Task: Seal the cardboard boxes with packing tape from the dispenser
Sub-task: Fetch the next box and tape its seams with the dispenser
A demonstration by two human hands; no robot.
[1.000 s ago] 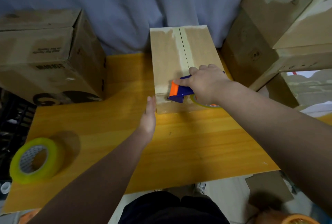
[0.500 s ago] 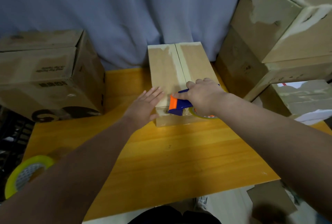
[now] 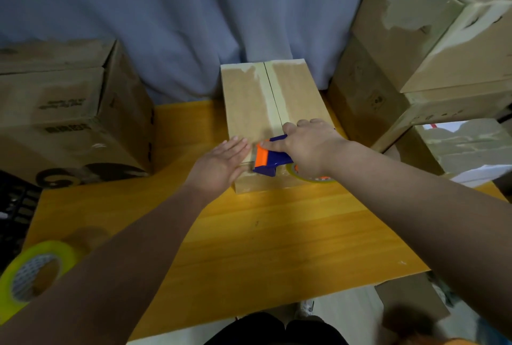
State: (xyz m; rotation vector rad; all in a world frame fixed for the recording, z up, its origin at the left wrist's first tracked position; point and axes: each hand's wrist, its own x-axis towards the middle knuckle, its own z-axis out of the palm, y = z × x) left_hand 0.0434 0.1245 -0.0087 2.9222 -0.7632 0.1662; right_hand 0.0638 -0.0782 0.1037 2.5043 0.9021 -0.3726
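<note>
A long narrow cardboard box [image 3: 299, 95] lies on the yellow wooden table [image 3: 277, 234], its centre seam running away from me with a pale tape strip along it. My right hand [image 3: 310, 148] grips the blue and orange tape dispenser [image 3: 270, 160] at the box's near end, just over the seam. A bit of the tape roll shows under that hand. My left hand [image 3: 221, 164] lies flat with straight fingers on the near left corner of the box, right beside the dispenser.
A large cardboard box [image 3: 69, 114] stands at the left back of the table. Several stacked boxes [image 3: 415, 67] crowd the right side. A spare yellow tape roll [image 3: 30, 275] sits at the table's near left corner. A blue curtain hangs behind.
My left hand came up from the table and now rests flat on the box's near left corner. The right hand and dispenser have stayed at the near end of the seam.
</note>
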